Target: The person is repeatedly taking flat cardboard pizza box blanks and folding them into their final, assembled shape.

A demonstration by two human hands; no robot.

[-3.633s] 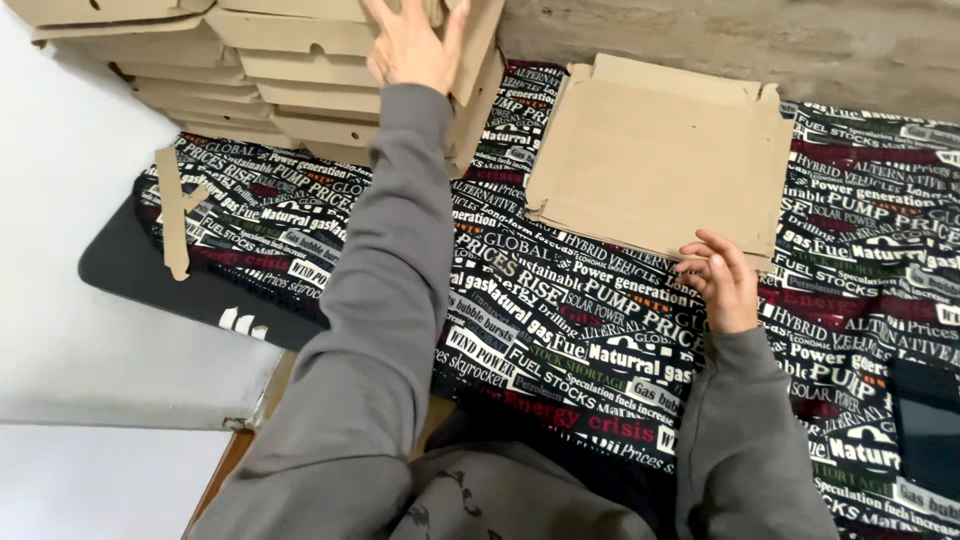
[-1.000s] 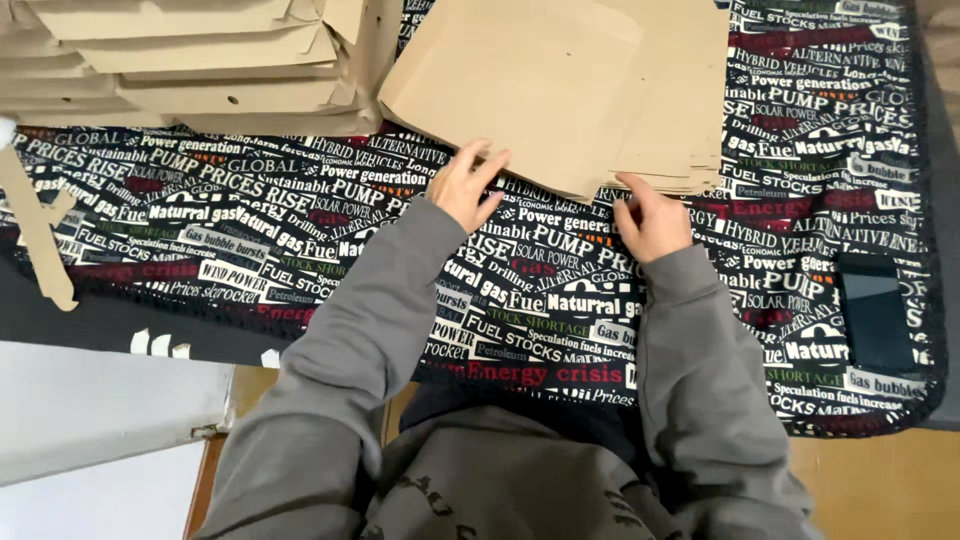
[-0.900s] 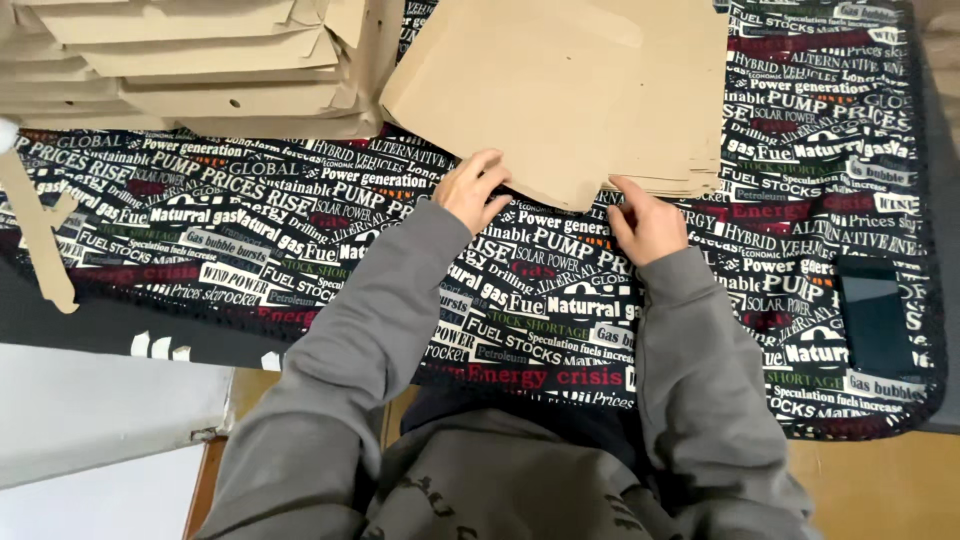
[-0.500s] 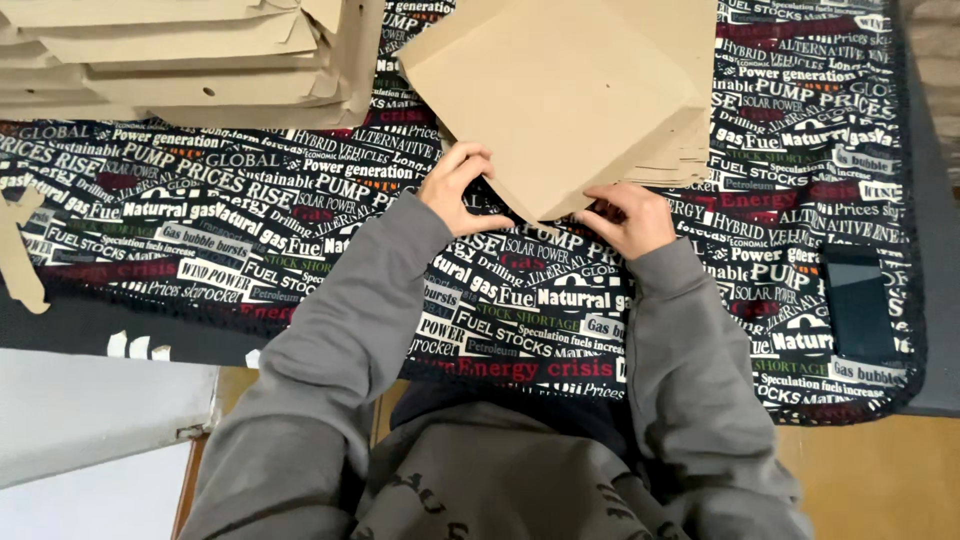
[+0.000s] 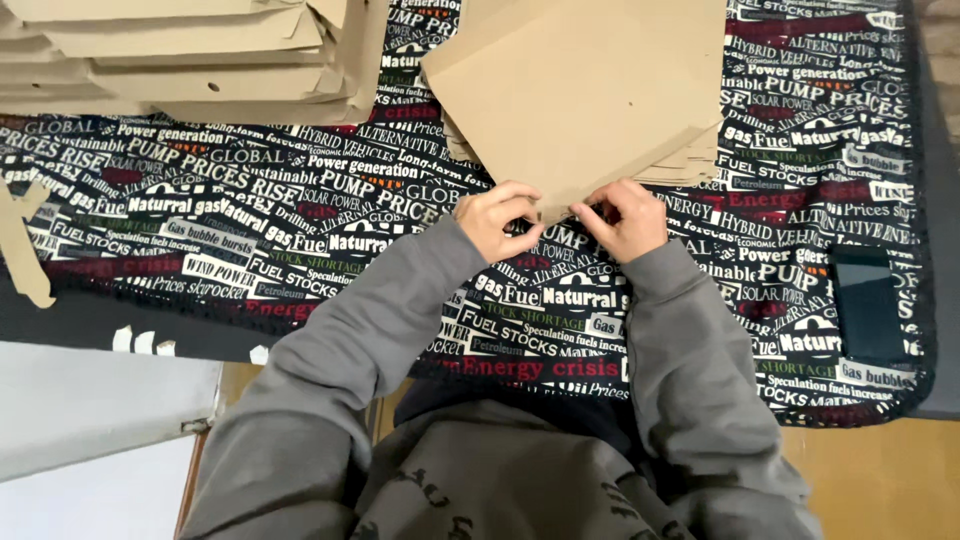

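Packing workshop: bench (image 5: 860,480) under printed cloth (image 5: 300,240), stacked flat cardboard boxes (image 5: 190,50), loose cardboard scraps (image 5: 22,245).

- My hands are bare: left hand (image 5: 497,217), right hand (image 5: 622,217), no gloves, rings or watch in view.
- I wear a grey sweatshirt of soft, thick cloth; its long sleeves end in ribbed cuffs at the wrists.
- The cloth creases at both elbows.
- Darker grey lettering runs across the chest, near the bottom edge.
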